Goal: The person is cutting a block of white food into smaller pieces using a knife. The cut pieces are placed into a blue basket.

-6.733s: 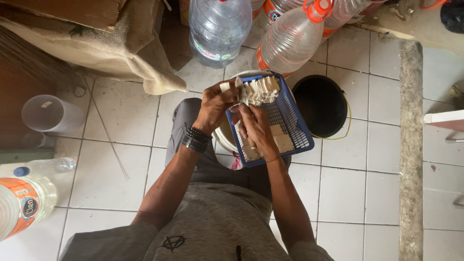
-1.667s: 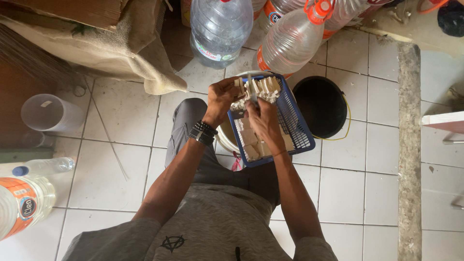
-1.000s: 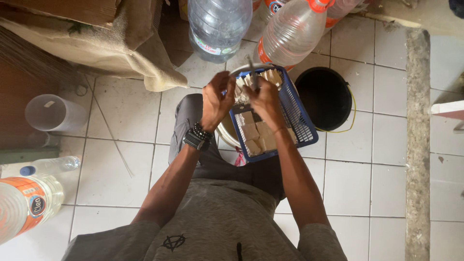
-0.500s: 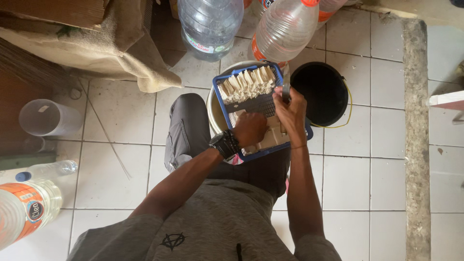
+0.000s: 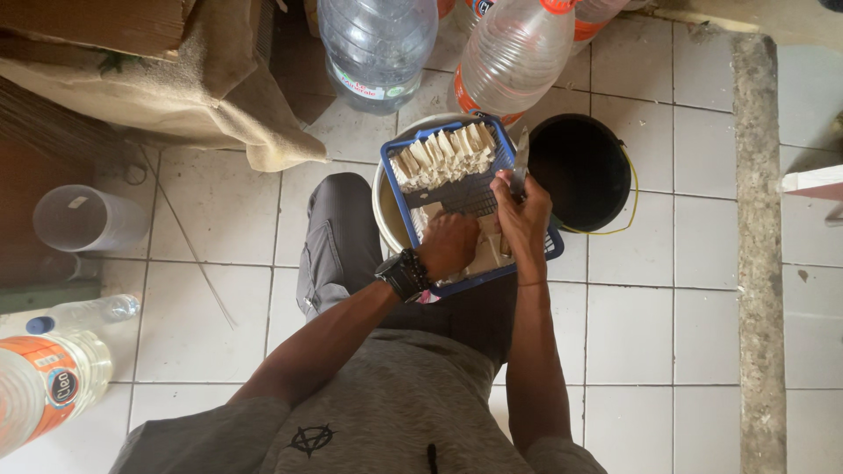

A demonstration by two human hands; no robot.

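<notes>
While the blue basket (image 5: 399, 189) sits on a white bucket (image 5: 383, 211) between the knees, the left hand (image 5: 449, 247) reaches into it, fingers curled over pale slabs (image 5: 486, 254); whether they grip one I cannot tell. Right hand (image 5: 523, 211) clasps a knife (image 5: 521, 161), blade pointing up beside the black bucket (image 5: 580, 168). Cut pieces (image 5: 443, 155) line the basket's far end.

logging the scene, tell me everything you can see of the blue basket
The blue basket is a rectangular tray of what looks like plastic, with a mesh floor and low walls. It sits tilted over a pale round bucket, beside a black bucket. A row of pale cut pieces stands along its far end; more lie nearer. The left hand rests inside on those pieces; the right hand, holding a knife, is at its right rim.
</notes>
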